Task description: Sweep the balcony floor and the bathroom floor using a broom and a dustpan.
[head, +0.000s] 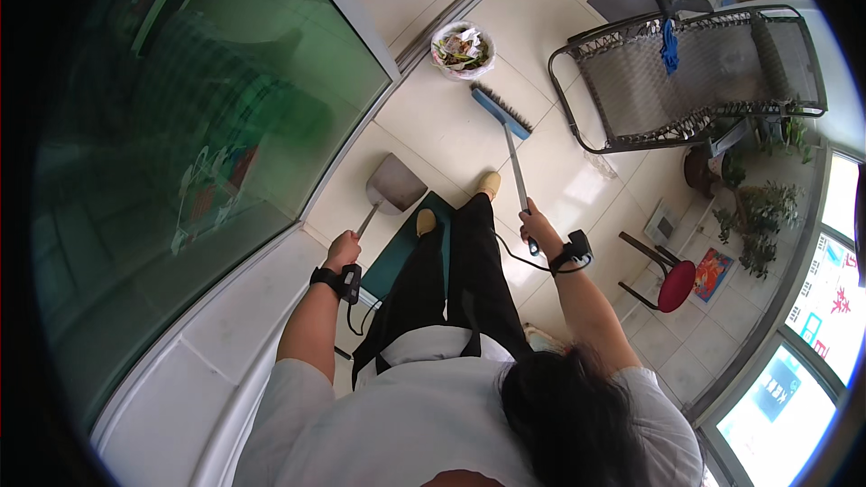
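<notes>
My left hand (343, 251) is closed around the handle of a grey long-handled dustpan (399, 184), whose pan rests by the corner of a dark green mat. In my right hand (539, 226) is the metal handle of a push broom (502, 110) with a blue head and dark bristles. The broom head lies on the tiled floor ahead of my feet, just below a lined waste bin (463, 49) filled with paper and green scraps. Dustpan and broom head are apart. A black device is strapped to each of my wrists.
A green-tinted glass door (270, 95) stands at left, beside a floor track. At right are a mesh reclining chair (676, 81) with a blue cloth, potted plants (761, 216) and a small red-seated chair (676, 286). The green mat (396, 253) lies partly under my feet.
</notes>
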### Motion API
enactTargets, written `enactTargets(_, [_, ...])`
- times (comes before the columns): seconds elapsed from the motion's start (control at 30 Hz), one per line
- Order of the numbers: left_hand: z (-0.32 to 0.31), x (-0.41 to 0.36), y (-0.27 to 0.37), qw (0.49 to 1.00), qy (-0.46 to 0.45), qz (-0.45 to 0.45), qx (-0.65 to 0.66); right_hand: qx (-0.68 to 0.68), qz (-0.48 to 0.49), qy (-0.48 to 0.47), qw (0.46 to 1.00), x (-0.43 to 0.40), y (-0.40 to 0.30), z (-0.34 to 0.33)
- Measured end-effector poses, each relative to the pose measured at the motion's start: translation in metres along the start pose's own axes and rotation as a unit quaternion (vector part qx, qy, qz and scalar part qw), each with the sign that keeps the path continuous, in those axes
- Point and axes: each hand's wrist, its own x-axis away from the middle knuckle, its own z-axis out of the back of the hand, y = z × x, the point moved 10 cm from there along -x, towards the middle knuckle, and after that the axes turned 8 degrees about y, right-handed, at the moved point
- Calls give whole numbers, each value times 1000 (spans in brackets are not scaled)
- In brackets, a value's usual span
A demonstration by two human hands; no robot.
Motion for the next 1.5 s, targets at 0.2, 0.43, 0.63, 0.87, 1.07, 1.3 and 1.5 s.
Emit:
enactTargets(0.2, [-2,-13,-12,997,11,-37,-73,172,-30,-61,983,48,60,-84])
enactTargets(0.43, [0,-16,-32,995,23,-41,-84,155,7,-49,987,88,10,-76])
enactTargets(0.63, [2,-14,-3,994,6,-59,-95,322,97,-11,942,33,-29,-106])
enactTargets(0.87, [-3,-16,2,990,-3,-65,-123,299,10,-136,944,71,62,-135])
enactTargets(1.07, [-4,-19,1,988,6,-82,-132,41,-71,-65,995,114,54,-51])
enactTargets(1.3, [-6,-13,15,987,-4,-81,-137,42,-26,26,998,61,35,-35])
enactTargets(1.5, [-16,-14,11,986,-16,-63,-152,186,-82,-70,977,76,93,-113])
